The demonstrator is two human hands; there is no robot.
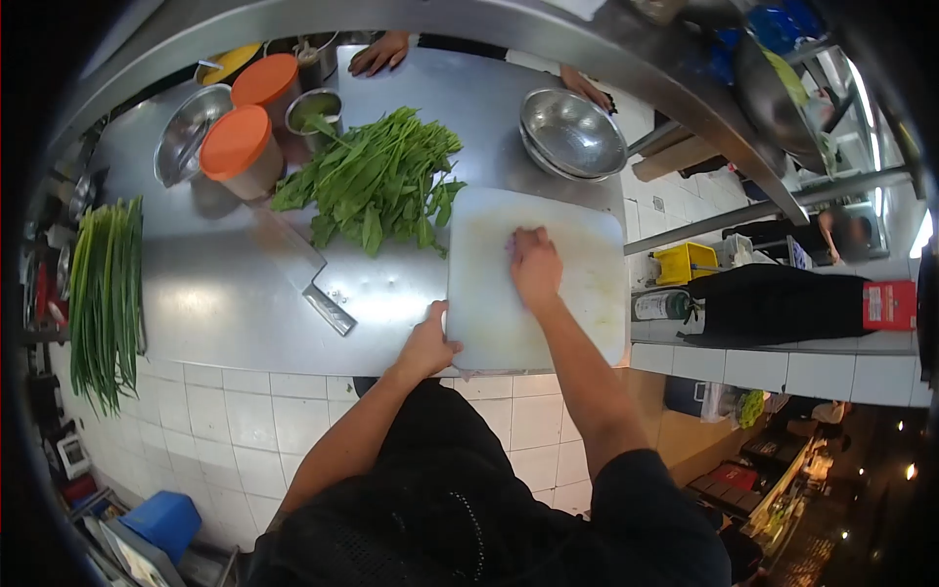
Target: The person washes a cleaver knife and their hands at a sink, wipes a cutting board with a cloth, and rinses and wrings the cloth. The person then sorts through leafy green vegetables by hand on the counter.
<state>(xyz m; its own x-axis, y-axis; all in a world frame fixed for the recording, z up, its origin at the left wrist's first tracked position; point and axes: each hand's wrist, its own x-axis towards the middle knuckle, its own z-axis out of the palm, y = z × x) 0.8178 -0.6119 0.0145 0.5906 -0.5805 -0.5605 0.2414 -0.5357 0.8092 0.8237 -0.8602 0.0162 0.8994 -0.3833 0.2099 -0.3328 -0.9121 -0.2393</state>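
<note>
A white cutting board [582, 279] lies on the steel table in front of me. My left hand [426, 342] grips its near left edge, with the thumb over the top. Pressed down on the upper middle of the board is my right hand [535, 266], its fingers closed over a small purplish wad [512, 247], mostly hidden, whose kind I cannot make out. A heap of leafy greens [377, 181] sits against the board's far left corner. Left of the board, a cleaver-like knife [301, 262] rests flat, its handle toward me.
Orange-lidded tubs [240, 142], a metal bowl [191, 132] and a small pot [314, 110] stand at the back left. Stacked metal bowls [572, 132] are at the back right. Long green stalks [106, 293] hang over the left edge. Another person's hands [380, 54] rest across the table.
</note>
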